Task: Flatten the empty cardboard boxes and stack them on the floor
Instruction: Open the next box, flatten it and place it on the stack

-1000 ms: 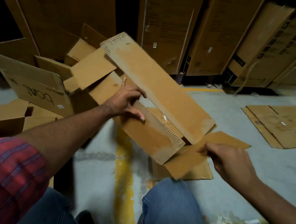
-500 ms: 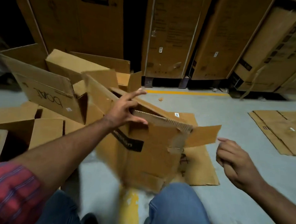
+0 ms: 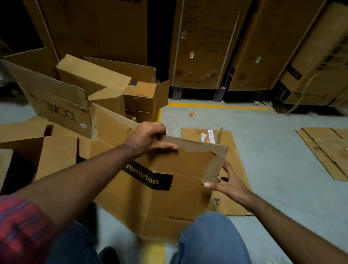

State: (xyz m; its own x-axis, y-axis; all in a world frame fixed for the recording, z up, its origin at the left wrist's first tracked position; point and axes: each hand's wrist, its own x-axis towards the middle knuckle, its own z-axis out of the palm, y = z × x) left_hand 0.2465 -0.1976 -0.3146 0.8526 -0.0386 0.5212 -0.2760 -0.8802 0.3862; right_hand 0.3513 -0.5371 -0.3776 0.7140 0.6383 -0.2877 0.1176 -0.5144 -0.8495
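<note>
Head view, looking down. A brown box [image 3: 154, 208] with a black printed label stood upright on the floor [image 3: 268, 178], directly in front of the person and partly between the knees [image 3: 213, 246]; its lower part was blurred. One top flap [image 3: 194, 153], with a ragged corrugated edge and torn tape marks, stood up from the near wall of the box.

The left hand [image 3: 148, 137] gripped the upper left edge of this flap, fingers curled over the top and thumb laid along the near face. The right hand [image 3: 229, 183] was spread against the right corner of the box, fingers fairly straight, thumb pressed on the near face just below the flap; it clasped nothing. The two hands were well apart, one at each end of the flap.

Behind the box a flat sheet [image 3: 236, 156] of cardboard lay on the floor, touching or just beside it. A flattened stack [image 3: 330, 151] lay well apart to the right. To the left stood a heap of open boxes [image 3: 58, 108], unflattened. Tall cartons [image 3: 205, 42] lined the back, beyond a yellow line [image 3: 217, 106] painted on the floor. A red checked sleeve [image 3: 10, 230] covered the left upper arm.
</note>
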